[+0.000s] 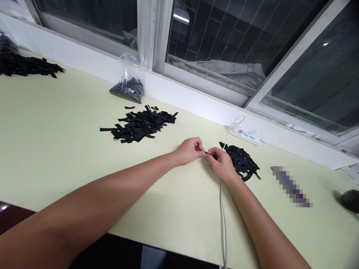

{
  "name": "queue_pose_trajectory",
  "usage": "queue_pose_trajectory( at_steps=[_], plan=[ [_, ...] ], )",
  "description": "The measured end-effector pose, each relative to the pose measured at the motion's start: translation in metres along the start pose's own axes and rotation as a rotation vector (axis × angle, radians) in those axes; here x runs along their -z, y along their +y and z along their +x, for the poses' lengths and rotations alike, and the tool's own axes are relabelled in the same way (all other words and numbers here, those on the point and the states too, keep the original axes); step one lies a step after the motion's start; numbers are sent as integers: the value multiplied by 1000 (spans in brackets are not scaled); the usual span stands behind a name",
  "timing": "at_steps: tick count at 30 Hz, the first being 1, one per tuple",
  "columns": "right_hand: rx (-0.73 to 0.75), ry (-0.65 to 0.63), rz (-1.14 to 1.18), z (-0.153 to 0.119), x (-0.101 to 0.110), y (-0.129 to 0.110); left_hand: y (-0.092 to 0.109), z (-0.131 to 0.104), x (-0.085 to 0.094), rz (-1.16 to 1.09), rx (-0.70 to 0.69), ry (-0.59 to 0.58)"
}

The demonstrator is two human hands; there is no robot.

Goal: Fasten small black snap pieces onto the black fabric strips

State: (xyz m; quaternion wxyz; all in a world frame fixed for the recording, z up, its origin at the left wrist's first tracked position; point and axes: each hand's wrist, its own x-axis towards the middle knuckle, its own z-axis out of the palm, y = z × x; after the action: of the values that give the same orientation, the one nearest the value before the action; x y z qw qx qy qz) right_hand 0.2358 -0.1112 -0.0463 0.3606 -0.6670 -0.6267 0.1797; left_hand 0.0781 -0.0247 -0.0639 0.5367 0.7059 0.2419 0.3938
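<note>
Between my two hands is a short black fabric strip (206,152), mostly covered by the fingers. My left hand (191,150) pinches one end of it, and my right hand (221,161) grips the other end with thumb and forefinger. Just beyond the right hand lies a pile of similar black strips (242,158), partly hidden by that hand. To the left of my left hand spreads a larger pile of black strips (143,125), some showing small pale marks.
A clear plastic bag (127,87) holding black pieces stands by the windowsill. More black strips (28,66) lie at the far left. A white power strip (245,135) sits against the wall, and its cable (223,220) runs under my right wrist. A blurred-out item (291,188) and a black object (351,201) are at right.
</note>
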Motion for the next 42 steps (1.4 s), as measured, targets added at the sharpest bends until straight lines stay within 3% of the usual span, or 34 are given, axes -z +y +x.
queue_pose_trajectory(
  at_steps=[10, 20, 37, 42],
  plan=[
    [-21, 29, 164, 3, 0, 1, 1, 1, -2, 39, -34, 44],
    [-75, 2, 256, 2, 2, -2, 4, -1, -2, 57, -51, 3],
    [-37, 17, 151, 2, 4, -4, 4, -1, -1, 50, -25, 9],
    [-108, 101, 131, 5, 23, -2, 9, 0, 0, -41, 65, 43]
  ],
)
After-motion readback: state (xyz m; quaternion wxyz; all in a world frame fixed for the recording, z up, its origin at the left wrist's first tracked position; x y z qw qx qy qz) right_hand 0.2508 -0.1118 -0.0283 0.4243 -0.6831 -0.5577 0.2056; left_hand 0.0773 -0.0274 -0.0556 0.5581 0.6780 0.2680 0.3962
